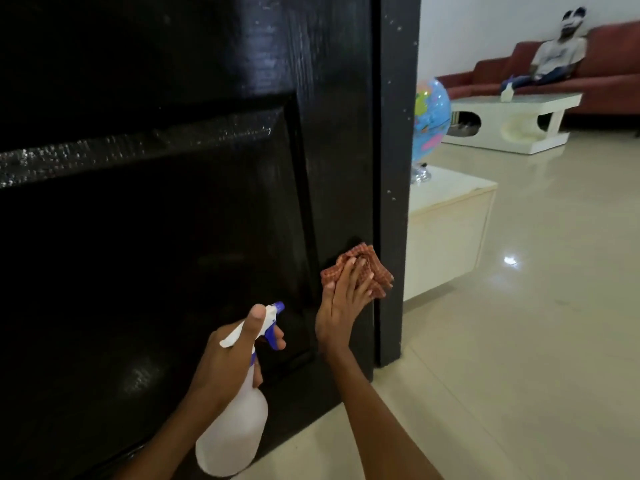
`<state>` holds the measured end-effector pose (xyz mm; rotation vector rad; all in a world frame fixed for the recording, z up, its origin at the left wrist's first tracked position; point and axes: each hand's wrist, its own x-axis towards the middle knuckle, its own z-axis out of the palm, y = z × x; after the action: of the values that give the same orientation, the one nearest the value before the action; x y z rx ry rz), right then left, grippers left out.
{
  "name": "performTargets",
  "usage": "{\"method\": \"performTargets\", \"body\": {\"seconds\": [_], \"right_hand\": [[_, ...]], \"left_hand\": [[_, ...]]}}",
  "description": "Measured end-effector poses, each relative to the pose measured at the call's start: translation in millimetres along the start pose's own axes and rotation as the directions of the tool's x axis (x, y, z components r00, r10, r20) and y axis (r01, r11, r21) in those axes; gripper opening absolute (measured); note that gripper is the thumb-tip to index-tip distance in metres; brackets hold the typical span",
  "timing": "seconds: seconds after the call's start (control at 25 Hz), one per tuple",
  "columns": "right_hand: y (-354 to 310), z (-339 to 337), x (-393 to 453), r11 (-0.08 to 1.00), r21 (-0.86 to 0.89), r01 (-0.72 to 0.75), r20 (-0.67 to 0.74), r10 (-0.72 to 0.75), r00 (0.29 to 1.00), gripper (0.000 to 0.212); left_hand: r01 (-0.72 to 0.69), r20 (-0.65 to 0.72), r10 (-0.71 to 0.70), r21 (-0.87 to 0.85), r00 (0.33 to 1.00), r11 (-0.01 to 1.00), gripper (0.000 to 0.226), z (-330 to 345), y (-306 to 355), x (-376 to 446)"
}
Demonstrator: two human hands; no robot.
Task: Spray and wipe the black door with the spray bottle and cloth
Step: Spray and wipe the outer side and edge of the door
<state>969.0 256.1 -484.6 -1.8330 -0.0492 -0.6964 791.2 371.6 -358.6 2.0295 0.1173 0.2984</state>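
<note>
Head view: glossy cream floor tiles (519, 341), white walls, everything placed relative to the black door (156, 220). Door fills the left of frame, recessed panel with a raised moulding across it; droplets or streaks shine along that moulding. Black frame post (394, 168) just right of the door edge, speckled with pale dots. Beyond the post: low cream cabinet (446, 233) with a globe (431, 123) on top, then a white coffee table (512, 119) with a small bottle on it, then a red sofa (609, 81) with a person seated, well apart from the door.

Left hand (235, 355) grips the neck of the spray bottle (232, 431), thumb up over the white head, a finger curled on the blue trigger, nozzle aimed at the door's lower panel. Translucent body hangs below the hand, near the floor.

Right hand (341, 306) presses the checked orange cloth (360, 271) flat on the door's right stile, low down, right beside the post. Fingers straight and close together on top of the bunched cloth, not wrapped round it.

Step in hand, my read: wiping the lower right stile. To do it well: keep the palm flat and pressure even, run long overlapping strokes with the grain, carry the cloth to the stile's edge. Refold to a dry face if it smears. The moulding looks wet and likely needs a pass next. Hold off the trigger while the cloth works.
</note>
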Motion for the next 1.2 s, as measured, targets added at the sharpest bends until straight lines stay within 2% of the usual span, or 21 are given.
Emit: {"method": "performTargets", "body": {"seconds": [0.08,0.12,0.2,0.28,0.36,0.4,0.44,0.48,0.56,0.6,0.64,0.72,0.84,0.88,0.96,1.04,1.12,1.2], "right_hand": [[-9.9,-9.6,25.2,0.990,-0.016,0.137,-0.042,-0.138,0.990,0.062],[-7.0,-9.2,26.3,0.990,-0.001,0.138,-0.041,-0.138,0.990,0.063],[12.3,1.6,7.8,0.997,0.077,0.028,-0.035,-0.025,0.999,0.065],[41.7,13.2,-23.6,0.975,0.124,-0.183,-0.042,0.190,0.981,0.077],[71.5,26.8,-44.7,0.912,0.047,-0.407,-0.011,0.408,0.913,0.091],[81.9,34.0,-46.2,0.841,0.071,-0.537,0.054,0.534,0.844,0.098],[95.6,39.0,-46.1,0.783,0.193,-0.592,0.080,0.588,0.805,0.103],[102.5,40.0,-43.2,0.702,0.310,-0.641,0.106,0.645,0.757,0.100],[91.7,25.1,-40.9,0.609,0.334,-0.719,0.116,0.731,0.673,0.075],[85.0,16.9,-40.2,0.546,0.416,-0.728,0.105,0.766,0.634,0.068],[76.7,2.2,-40.0,0.494,0.506,-0.708,0.115,0.774,0.622,0.063],[69.0,-29.2,-34.3,0.456,0.607,-0.651,0.094,0.773,0.628,0.053],[95.1,-64.6,-19.7,0.496,0.568,-0.657,-0.022,0.807,0.591,0.051],[109.9,-68.9,-15.9,0.489,0.574,-0.657,-0.017,0.809,0.587,0.052],[137.1,-64.0,-1.0,0.439,0.588,-0.679,0.061,0.813,0.579,0.058],[166.1,-50.0,17.4,0.423,0.519,-0.743,0.155,0.808,0.568,0.067],[199.9,-37.0,27.4,0.361,0.461,-0.810,0.286,0.804,0.521,0.075],[228.0,-24.4,19.5,0.305,0.411,-0.859,0.372,0.804,0.463,0.075]], "left_hand": [[-0.019,0.009,0.019,0.003,1.000,1.000,0.084,17.4,20.9,18.9],[-0.013,0.019,0.013,-0.002,1.000,1.000,0.079,26.7,25.1,24.4],[0.024,0.029,-0.024,0.019,0.999,1.000,0.077,44.1,22.9,30.1],[0.095,0.043,-0.097,0.045,0.994,0.994,0.078,62.2,12.4,28.4],[0.142,0.086,-0.143,0.019,0.986,0.990,0.087,73.3,3.0,25.8],[0.144,0.101,-0.145,0.013,0.984,0.989,0.088,76.5,0.6,24.8],[0.139,0.116,-0.139,0.013,0.983,0.990,0.084,79.2,2.0,25.2],[0.135,0.123,-0.135,0.015,0.983,0.991,0.076,81.0,5.0,25.5],[0.133,0.122,-0.132,0.003,0.984,0.991,0.065,85.9,15.2,25.1],[0.136,0.121,-0.134,-0.005,0.984,0.991,0.063,89.1,19.8,23.7],[0.139,0.119,-0.137,-0.014,0.983,0.990,0.062,92.8,21.8,22.9],[0.156,0.108,-0.150,-0.049,0.983,0.987,0.063,99.4,24.5,19.7],[0.180,0.127,-0.171,-0.063,0.977,0.982,0.065,110.3,18.5,11.9],[0.187,0.133,-0.178,-0.060,0.975,0.980,0.066,112.8,16.0,9.8],[0.195,0.142,-0.186,-0.053,0.972,0.979,0.066,115.8,11.6,11.4],[0.208,0.153,-0.198,-0.050,0.968,0.977,0.067,117.9,10.7,18.3],[0.228,0.161,-0.218,-0.049,0.963,0.972,0.068,121.1,4.6,23.6],[0.238,0.155,-0.227,-0.055,0.962,0.970,0.069,127.2,-8.1,25.0]]}}
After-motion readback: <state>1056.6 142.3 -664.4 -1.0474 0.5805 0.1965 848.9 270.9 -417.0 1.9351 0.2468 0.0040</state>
